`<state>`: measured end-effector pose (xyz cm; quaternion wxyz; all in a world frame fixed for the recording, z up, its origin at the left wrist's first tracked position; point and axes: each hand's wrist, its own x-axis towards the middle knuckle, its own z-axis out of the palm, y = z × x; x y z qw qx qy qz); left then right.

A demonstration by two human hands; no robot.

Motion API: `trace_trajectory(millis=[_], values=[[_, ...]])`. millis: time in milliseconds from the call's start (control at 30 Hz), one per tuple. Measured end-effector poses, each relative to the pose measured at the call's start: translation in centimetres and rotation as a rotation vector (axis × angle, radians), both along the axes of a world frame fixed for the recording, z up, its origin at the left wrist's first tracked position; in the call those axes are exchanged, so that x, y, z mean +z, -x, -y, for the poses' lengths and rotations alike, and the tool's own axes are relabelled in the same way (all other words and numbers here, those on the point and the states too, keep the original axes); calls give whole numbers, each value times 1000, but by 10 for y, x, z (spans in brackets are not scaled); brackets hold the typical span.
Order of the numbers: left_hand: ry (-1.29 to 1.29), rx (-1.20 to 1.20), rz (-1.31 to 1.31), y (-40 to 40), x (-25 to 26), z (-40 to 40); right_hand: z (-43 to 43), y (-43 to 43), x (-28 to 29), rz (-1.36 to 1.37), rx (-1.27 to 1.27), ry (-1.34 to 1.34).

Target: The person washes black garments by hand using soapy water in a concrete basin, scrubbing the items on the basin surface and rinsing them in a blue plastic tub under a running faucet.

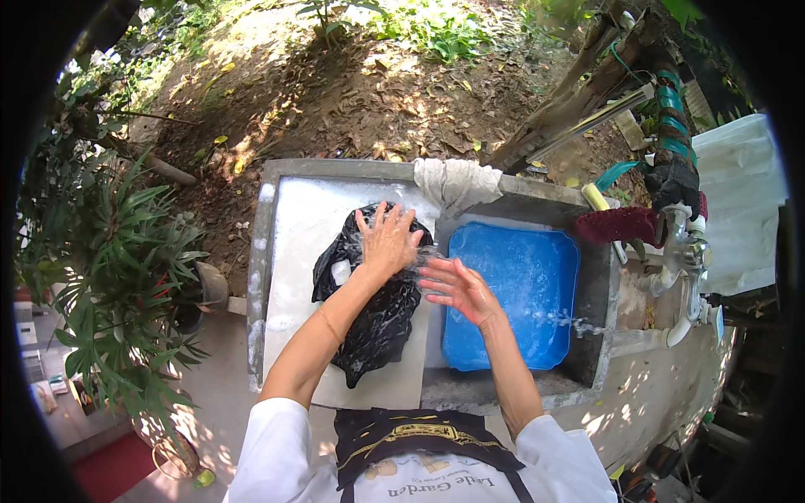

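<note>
A wet, crumpled black sheet (385,336), thin cloth or plastic, lies on the pale washing slab (295,352) of a concrete sink. My left hand (388,242) rests palm down on its upper part, fingers spread. A small white piece (340,271), perhaps soap, sits on the black material left of my wrist. To the right, my right hand (462,289) is held above the gap between slab and basin, fingers a little apart and nothing in it. Water splashes between both hands. Beneath my right forearm stands a blue plastic basin (522,283) with water in it.
Suds whiten the slab's far end. A grey-white rag (456,182) hangs over the sink's back rim. At the right are a metal tap (688,254), a brush (594,197) and a maroon cloth (619,225). A leafy potted plant (126,270) stands left.
</note>
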<state>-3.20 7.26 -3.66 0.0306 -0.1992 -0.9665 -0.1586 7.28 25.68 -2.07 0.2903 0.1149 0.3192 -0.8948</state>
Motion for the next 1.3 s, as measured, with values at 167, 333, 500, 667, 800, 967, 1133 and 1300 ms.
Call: trace_trajectory(millis=[167, 333, 500, 667, 800, 967, 1133, 1300], values=[[-97, 37, -150, -5, -20, 20, -64, -69, -145, 509, -733, -815], [-230, -49, -83, 0, -22, -29, -154, -118, -240, 781, -911, -693], [-424, 122, 216, 23, -4, 40, 3, 33, -37, 84, -152, -214], [-150, 529, 467, 42, -18, 26, 36, 111, -72, -564, -269, -1518], [-522, 366, 582, -16, 29, 28, 72, 76, -32, -79, -216, -783], [-390, -80, 18, -94, 2, 30, 82, -2, -43, -967, -406, -1450], [-164, 101, 125, 36, -29, -7, 70, 120, -61, -702, -260, -1979], [-177, 225, 245, -40, 14, 11, 69, 28, -57, -396, -463, -1655]])
